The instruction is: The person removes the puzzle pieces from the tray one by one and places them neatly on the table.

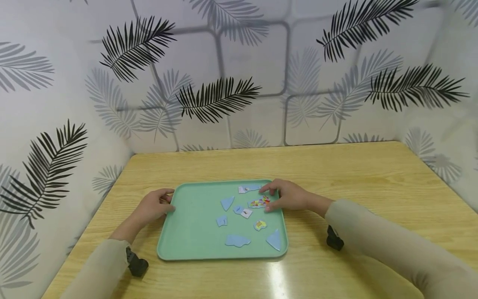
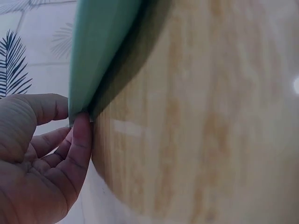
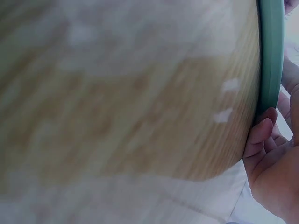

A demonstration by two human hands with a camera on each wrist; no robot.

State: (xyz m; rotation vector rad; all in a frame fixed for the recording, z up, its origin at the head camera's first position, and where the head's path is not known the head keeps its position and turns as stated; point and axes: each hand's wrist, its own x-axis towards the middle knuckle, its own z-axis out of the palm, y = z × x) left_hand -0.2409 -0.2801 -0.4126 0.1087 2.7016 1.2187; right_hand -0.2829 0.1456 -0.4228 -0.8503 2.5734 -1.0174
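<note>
A mint-green tray (image 1: 194, 224) lies on the wooden table, with several light-blue puzzle pieces (image 1: 237, 240) spread mostly over its right half. At the tray's left rim, my left hand (image 1: 153, 205) grips the edge. The left wrist view shows its thumb and a finger (image 2: 80, 140) pinching that rim from both sides. My right hand (image 1: 289, 195) holds the right rim, thumb and index finger reaching inside. Between those two fingertips lies a multicoloured puzzle piece (image 1: 258, 203). In the right wrist view, curled fingers (image 3: 259, 133) sit against the outside of the rim.
Wood-grain table (image 1: 354, 178) extends around the tray, ending at a back wall (image 1: 254, 120) with a feather-leaf pattern. Another patterned wall (image 1: 56, 112) rises on the left. Black wrist devices (image 1: 137, 265) sit at both sleeves.
</note>
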